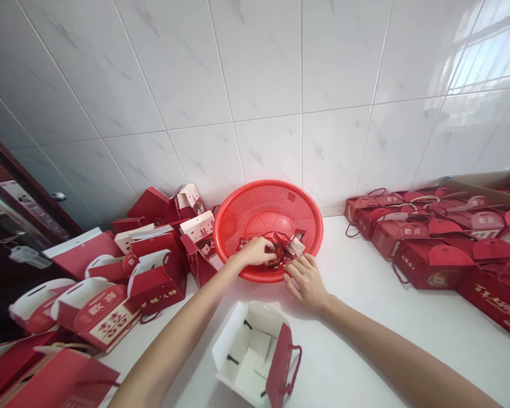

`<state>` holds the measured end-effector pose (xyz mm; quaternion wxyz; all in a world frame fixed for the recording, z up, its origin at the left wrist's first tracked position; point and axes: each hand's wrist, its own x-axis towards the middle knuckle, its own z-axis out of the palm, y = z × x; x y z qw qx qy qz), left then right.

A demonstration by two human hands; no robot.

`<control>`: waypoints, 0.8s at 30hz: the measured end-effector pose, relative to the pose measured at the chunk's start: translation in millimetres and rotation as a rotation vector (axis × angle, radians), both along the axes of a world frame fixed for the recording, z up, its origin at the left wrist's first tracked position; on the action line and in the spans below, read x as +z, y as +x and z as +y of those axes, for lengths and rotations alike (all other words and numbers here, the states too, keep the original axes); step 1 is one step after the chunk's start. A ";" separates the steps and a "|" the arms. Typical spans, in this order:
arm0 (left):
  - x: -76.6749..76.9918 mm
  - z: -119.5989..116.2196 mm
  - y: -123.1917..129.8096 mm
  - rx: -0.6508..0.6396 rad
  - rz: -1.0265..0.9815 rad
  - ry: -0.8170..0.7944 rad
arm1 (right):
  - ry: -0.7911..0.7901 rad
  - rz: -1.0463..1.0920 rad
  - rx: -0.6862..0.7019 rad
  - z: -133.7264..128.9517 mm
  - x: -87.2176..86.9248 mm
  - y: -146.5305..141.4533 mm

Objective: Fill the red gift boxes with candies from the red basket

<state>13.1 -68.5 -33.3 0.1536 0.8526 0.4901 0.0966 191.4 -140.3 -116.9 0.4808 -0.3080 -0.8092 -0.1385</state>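
Note:
A red plastic basket (267, 195) with perforated sides stands against the tiled wall. Shiny, mostly red wrapped candies (280, 249) lie in its near part. My left hand (257, 251) reaches inside, its fingers curled into the candies; exactly which pieces it grips is partly hidden. At the basket's front right edge, my right hand (308, 280) is closed over the rim, with a pale packet (297, 246) just beyond its fingers. Below both hands, an open gift box (255, 354) with a white inside and a red cord handle stands on the white table. No candies show in it.
Open red boxes (159, 277) crowd the left side of the table. Closed red boxes (433, 263) with cord handles stand in rows at the right. Behind them is a brown carton (478, 181). A dark door (8, 243) with a metal handle is at far left.

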 end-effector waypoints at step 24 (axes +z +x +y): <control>-5.8 11.7 -12.2 0.133 -0.849 -0.203 | -0.175 0.000 0.019 16.1 20.2 7.9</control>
